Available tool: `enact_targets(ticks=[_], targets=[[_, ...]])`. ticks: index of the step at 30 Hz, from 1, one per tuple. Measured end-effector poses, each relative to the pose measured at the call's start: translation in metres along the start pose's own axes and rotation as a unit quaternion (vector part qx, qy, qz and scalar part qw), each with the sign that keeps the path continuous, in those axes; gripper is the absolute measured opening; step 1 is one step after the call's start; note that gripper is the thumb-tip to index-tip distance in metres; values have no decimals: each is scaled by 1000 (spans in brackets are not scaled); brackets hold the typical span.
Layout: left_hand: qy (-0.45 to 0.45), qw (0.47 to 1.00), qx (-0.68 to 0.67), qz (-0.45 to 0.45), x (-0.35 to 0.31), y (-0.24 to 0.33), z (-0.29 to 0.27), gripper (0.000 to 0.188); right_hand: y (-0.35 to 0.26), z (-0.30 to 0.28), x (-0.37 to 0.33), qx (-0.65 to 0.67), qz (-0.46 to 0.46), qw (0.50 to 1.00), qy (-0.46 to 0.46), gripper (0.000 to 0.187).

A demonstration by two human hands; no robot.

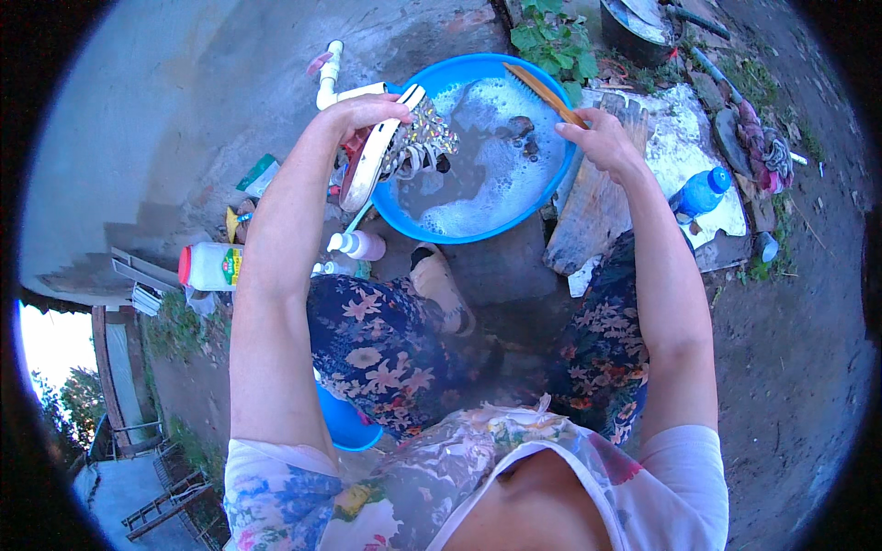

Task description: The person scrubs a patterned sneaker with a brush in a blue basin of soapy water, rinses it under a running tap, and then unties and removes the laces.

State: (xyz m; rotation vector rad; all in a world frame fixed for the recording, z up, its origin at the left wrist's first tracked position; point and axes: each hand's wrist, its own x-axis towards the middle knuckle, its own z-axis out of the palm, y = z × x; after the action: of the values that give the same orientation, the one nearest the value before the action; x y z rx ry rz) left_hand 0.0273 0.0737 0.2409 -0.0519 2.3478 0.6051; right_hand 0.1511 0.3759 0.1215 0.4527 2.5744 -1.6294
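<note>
Toward twelve o'clock, a blue basin (459, 66) is holding grey, foamy water (441, 184). Over its nine-o'clock rim, the left hand (363, 112) is gripping a patterned shoe (372, 151) by one end, thumb and fingers clamping it; the pale sole is facing outward and the laces are hanging toward the suds. Near two o'clock, the right hand (606, 140) is pinching a wooden brush (546, 94), its bristles facing the water, apart from the shoe. Around four o'clock, a weathered board (588, 216) is lying beside the basin.
</note>
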Motion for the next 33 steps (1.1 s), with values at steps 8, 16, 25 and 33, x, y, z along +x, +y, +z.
enact_targets(ticks=[8,16,25,33], targets=[[-5,990,-138,27,23,-32,3,61,-9,-3,-7,38,13,999,-17,64],[-232,812,-523,118,21,-47,39,44,-16,14,-11,141,-111,984,4,54],[-229,809,-534,94,24,-49,76,45,-24,49,3,15,-131,991,-18,41],[-198,821,-518,134,25,-52,77,43,-34,67,9,191,-14,978,-81,46]])
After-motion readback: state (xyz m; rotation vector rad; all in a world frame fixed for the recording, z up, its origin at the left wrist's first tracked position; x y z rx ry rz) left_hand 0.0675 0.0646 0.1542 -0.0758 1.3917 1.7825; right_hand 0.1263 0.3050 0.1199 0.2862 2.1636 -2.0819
